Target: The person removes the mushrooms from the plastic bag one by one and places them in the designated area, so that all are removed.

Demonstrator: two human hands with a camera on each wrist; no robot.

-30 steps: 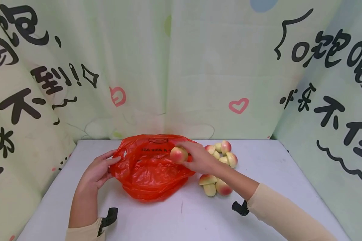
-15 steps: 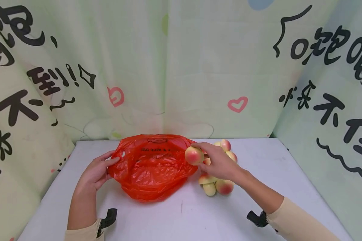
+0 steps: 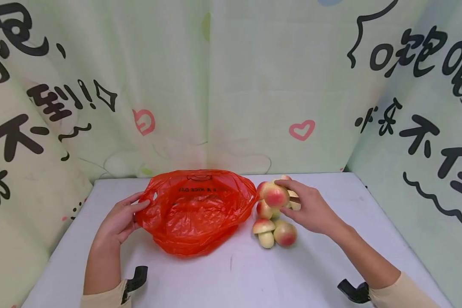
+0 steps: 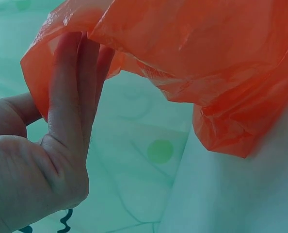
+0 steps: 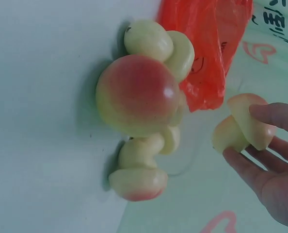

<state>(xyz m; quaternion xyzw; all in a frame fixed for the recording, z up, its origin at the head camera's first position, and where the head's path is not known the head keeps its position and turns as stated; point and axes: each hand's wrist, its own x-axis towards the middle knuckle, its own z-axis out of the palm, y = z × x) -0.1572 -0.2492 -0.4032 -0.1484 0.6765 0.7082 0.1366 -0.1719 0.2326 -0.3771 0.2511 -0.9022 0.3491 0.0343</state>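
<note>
My left hand [image 3: 119,220] pinches the left edge of a red plastic bag [image 3: 200,214], whose mouth gapes toward me. In the left wrist view its fingers [image 4: 69,92] lie against the thin plastic, their tips partly covered by it. My right hand [image 3: 312,205] holds a toy mushroom [image 3: 276,196] with a red-and-cream cap, raised just right of the bag. The right wrist view shows thumb and fingers gripping this mushroom [image 5: 253,121]. Several similar mushrooms [image 3: 265,231] lie on the table beneath and around it, some partly hidden behind the hand.
The white table [image 3: 223,282] ends at a pale green printed curtain [image 3: 254,85] behind, with more curtain at both sides. A black strap end [image 3: 354,291] sticks out from the right cuff, another black strap end [image 3: 138,276] from the left.
My right hand has moved right, carrying the mushroom from the bag's mouth to over the other mushrooms. The left hand stays at the bag's edge; the head view has shifted slightly.
</note>
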